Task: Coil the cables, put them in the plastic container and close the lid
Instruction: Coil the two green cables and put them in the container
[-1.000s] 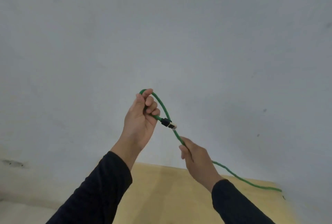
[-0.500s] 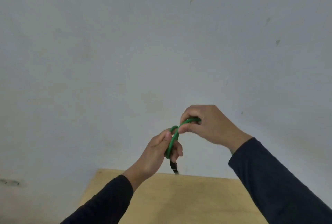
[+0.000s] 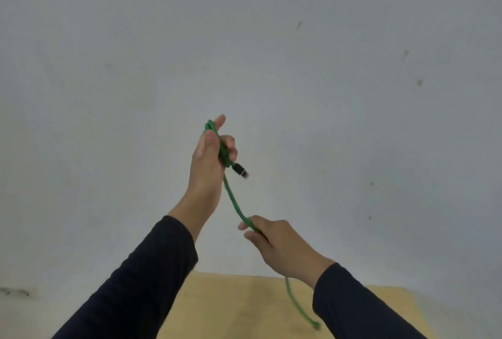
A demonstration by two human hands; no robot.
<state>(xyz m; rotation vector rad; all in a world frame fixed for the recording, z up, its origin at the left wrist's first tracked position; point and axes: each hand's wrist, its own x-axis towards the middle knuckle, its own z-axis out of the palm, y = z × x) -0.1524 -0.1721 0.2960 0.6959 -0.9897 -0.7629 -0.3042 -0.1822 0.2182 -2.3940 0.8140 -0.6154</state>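
Left hand: the left hand (image 3: 207, 160) is held up high in front of the wall. Its grip is closed around a small loop of the green cable (image 3: 233, 200). The first finger points up, and the other fingers are curled over the cable.

Right hand: the right hand (image 3: 279, 246) is lower and a bit to the right. Its grip is closed on the same cable, with the thumb and fingers pinching it.

Green cable: it is up in the air, in both hands. It loops over the top of the left hand, runs down in a line to the right hand, then comes out under that hand and hangs down toward the tabletop (image 3: 244, 308). The low end is blurry.

Plug: a black plug (image 3: 240, 170) with a shiny tip sticks out just beside the left hand's fingers.

Sleeves: both arms wear dark sleeves (image 3: 141, 284).

Tabletop: it is light brown wood, at the bottom of the view.

Wall: a plain grey wall (image 3: 353, 94) with a few small dark marks fills most of the view.
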